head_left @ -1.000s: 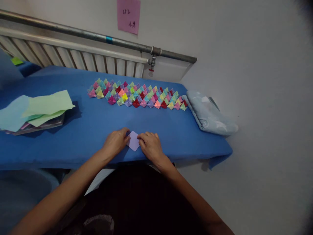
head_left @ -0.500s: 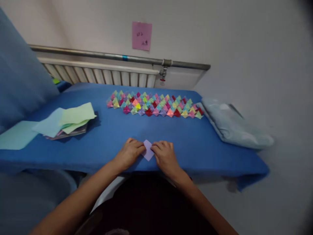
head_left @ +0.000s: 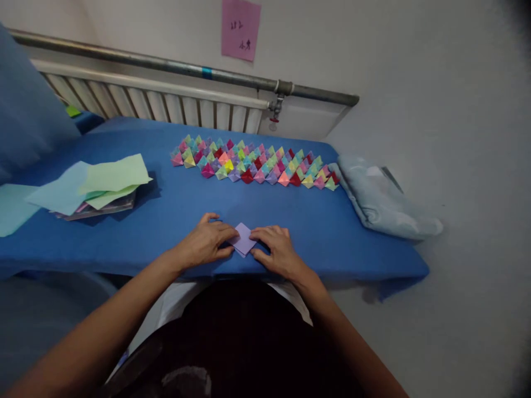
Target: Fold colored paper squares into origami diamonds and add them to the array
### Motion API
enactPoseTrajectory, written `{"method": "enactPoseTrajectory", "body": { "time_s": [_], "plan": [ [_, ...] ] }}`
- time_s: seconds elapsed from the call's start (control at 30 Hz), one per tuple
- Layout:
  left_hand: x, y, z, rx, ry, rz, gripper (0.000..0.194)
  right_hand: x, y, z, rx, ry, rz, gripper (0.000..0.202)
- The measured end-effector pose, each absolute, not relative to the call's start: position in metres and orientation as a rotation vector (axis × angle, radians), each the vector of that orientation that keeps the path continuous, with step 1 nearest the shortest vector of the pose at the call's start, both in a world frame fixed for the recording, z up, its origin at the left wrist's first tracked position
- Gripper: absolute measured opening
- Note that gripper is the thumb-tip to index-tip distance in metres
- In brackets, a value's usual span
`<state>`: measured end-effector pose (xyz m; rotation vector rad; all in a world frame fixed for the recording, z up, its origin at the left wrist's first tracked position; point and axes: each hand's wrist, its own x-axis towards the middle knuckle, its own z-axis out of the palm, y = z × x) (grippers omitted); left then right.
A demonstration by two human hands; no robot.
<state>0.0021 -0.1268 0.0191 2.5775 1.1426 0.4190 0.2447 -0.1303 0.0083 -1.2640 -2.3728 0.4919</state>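
Observation:
A small folded sheet of purple origami paper [head_left: 243,239] lies near the front edge of the blue-covered table, turned like a diamond, its layers slightly apart at the lower edge. My left hand [head_left: 207,241] has its fingers on the left corner, with the thumb just below. My right hand [head_left: 276,249] holds the right corner between fingers and thumb. Beyond the hands, several rows of folded paper pieces [head_left: 259,176] in many colours stand close together.
At the left, loose green and blue paper sheets [head_left: 116,172] lie on a stack, with a pale teal sheet [head_left: 14,207] beside it. A folded light-blue cloth [head_left: 381,202] rests at the right end. Behind the table [head_left: 174,210] run a radiator [head_left: 157,105] and a metal pipe [head_left: 166,65].
The view has tilted down and shifted slightly. My fingers have spread a little from the purple paper, and its lower edge now shows separate layers.

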Motion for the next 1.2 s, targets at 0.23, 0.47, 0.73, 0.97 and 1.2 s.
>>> {"method": "enactPoseTrajectory", "body": {
  "time_s": [0.23,0.47,0.73,0.97,1.2],
  "plan": [
    [0.002,-0.123,0.016,2.617,1.151,0.412,0.023,0.247,-0.13,0.004,-1.226,-2.352,0.506,0.024],
    [0.009,-0.131,0.003,2.633,1.293,0.532,0.02,0.243,-0.129,0.003,-1.298,-2.329,0.504,0.019],
    [0.014,-0.14,-0.008,2.515,1.529,0.679,0.019,0.236,-0.127,0.004,-1.448,-2.229,0.538,0.012],
    [0.016,-0.135,-0.011,2.301,1.687,0.687,0.02,0.23,-0.124,0.002,-1.529,-2.094,0.553,0.01],
    [0.017,-0.131,-0.007,2.215,1.741,0.624,0.02,0.224,-0.122,0.001,-1.606,-2.055,0.526,0.015]
  ]
}}
